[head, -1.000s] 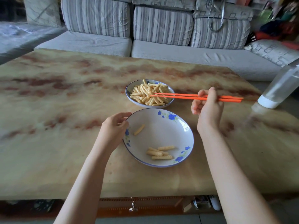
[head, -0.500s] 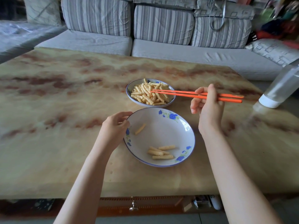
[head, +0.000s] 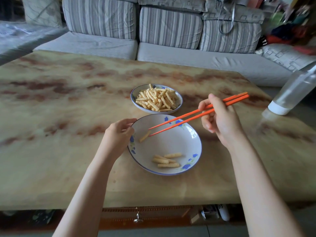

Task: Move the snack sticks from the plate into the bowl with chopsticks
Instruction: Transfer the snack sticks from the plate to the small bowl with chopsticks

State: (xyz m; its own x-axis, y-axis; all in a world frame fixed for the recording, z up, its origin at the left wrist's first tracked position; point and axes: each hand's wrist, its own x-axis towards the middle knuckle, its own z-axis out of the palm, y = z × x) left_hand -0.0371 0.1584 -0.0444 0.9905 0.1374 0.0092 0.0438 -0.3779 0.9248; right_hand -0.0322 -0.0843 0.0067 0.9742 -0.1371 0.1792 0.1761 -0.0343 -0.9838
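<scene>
Clearance around the two dishes

Table (head: 51, 151) bare left of both dishes and along the near edge. Left hand (head: 118, 135) blocks the near dish's (head: 191, 161) left rim; chopsticks (head: 196, 115) cross above its far half; bottle (head: 294, 93) stands far right.

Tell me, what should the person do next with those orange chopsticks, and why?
Probably close the chopsticks on the lone snack stick just below their tips. The tips sit apart right above it, the right hand aims them there, and the left hand steadies the plate by its rim.
</scene>
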